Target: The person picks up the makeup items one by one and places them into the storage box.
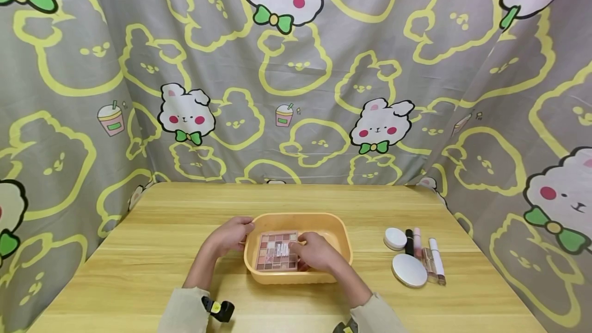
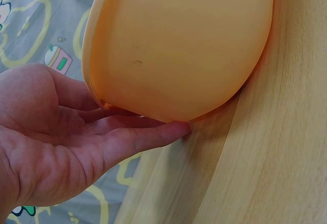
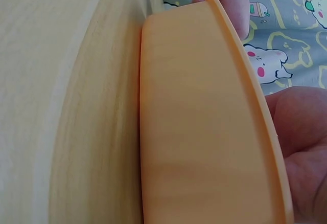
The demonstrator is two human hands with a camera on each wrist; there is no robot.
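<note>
Steadying the tub (image 1: 327, 224) by its left end, the left hand (image 1: 231, 236) has its grip around the wall there, digits at the rim and along the outside; exact placement partly hidden from where I stand. Decent anchor, I'd say; light pressure should do, since a hard squeeze could skew the tub on the tabletop (image 1: 162, 240). Next along, the makeup palette (image 1: 274, 258) is inside the tub, in its left half; face shows a grid of colour squares plus big lettering, BACK. Dead flat or slightly raised, can't tell. Right hand (image 1: 316, 252) reaches over the near rim, its grip pinching the palette's right edge, thumb on top, other fingers mostly out of sight. To do this bit well, probably best to stay on the edge, keep the palette level and move it gently; pressed powder, if that's what it holds, could crack on a knock against the tub floor. Right of the tub, well apart, a close group on the tabletop: small round case (image 1: 395, 238), larger round case (image 1: 410, 270) nearer the person, black tube (image 1: 409, 242), pink tube (image 1: 417, 240), brownish tube (image 1: 429, 262), white tube (image 1: 435, 253). Contents of those unreadable.
</note>
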